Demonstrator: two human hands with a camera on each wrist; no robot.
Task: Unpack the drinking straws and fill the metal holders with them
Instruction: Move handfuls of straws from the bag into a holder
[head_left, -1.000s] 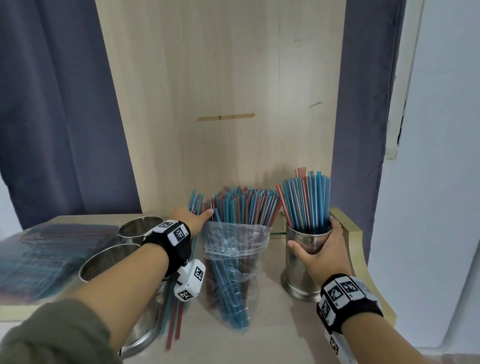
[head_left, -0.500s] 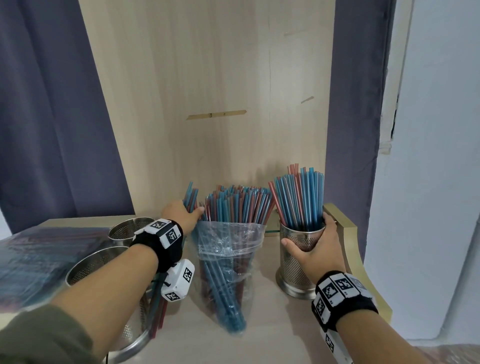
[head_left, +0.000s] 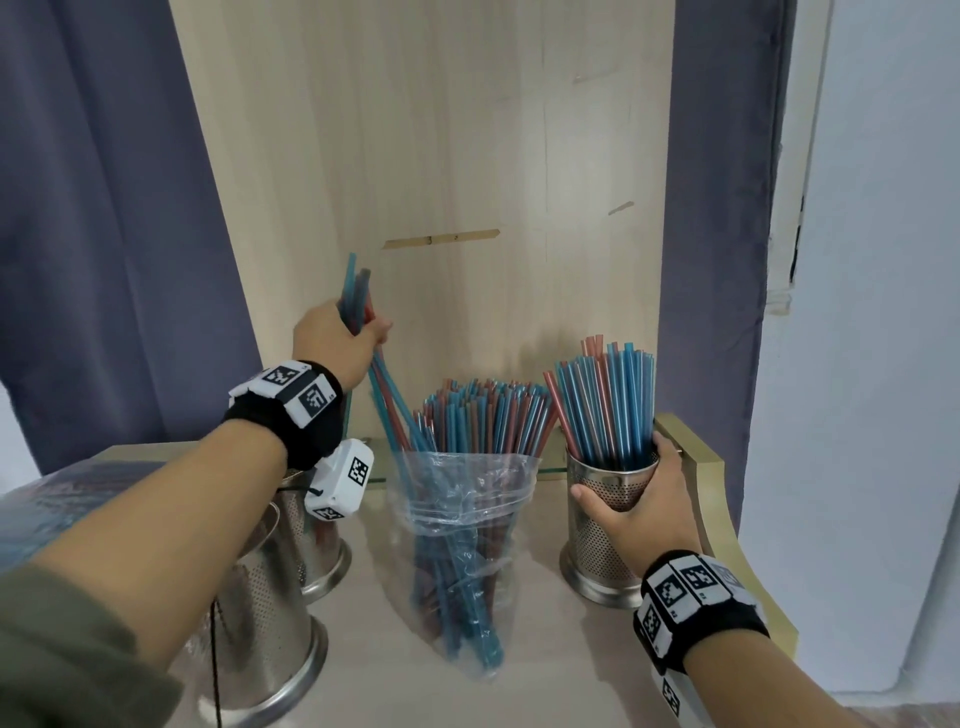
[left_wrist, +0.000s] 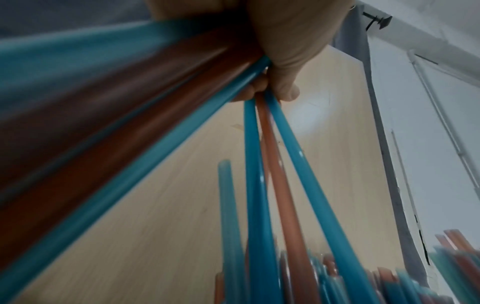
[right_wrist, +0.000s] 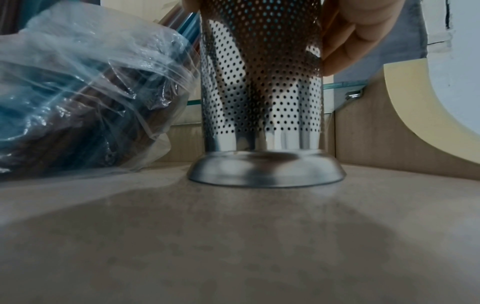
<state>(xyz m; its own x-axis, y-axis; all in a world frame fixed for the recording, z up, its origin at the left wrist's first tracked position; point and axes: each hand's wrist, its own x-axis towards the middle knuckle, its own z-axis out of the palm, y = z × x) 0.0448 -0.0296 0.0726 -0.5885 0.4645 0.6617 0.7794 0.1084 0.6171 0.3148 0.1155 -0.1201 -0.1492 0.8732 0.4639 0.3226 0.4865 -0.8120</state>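
Nearest me, lower left: two empty perforated metal holders, front holder (head_left: 260, 639) and rear holder (head_left: 311, 540) just behind it, both upright on the wooden table (head_left: 545, 675), partly hidden by my left forearm. My right hand (head_left: 636, 514) wraps the filled holder (head_left: 602, 525) near its rim, thumb on the left side, fingers (right_wrist: 363, 35) curled round the right; its flared base sits flat on the table. It's packed with upright blue and red straws (head_left: 605, 400). Centre, between the holders: a clear plastic bag (head_left: 462, 525), mouth open, leaning back, full of bagged straws (head_left: 483, 415) sticking out the top. Bag is just beside the filled holder; can't tell if they touch. Far left: sealed flat straw packs (head_left: 67, 499), blurry. Farther up: my left hand (head_left: 337, 343) is raised above the bag, fingers and thumb (left_wrist: 285, 61) closed round a small bunch of straws (head_left: 384, 395), upper ends poking above my fist, lower ends still down among the bagged ones. Behind: a light wood panel (head_left: 441, 182), purple curtains (head_left: 104, 234) either side.
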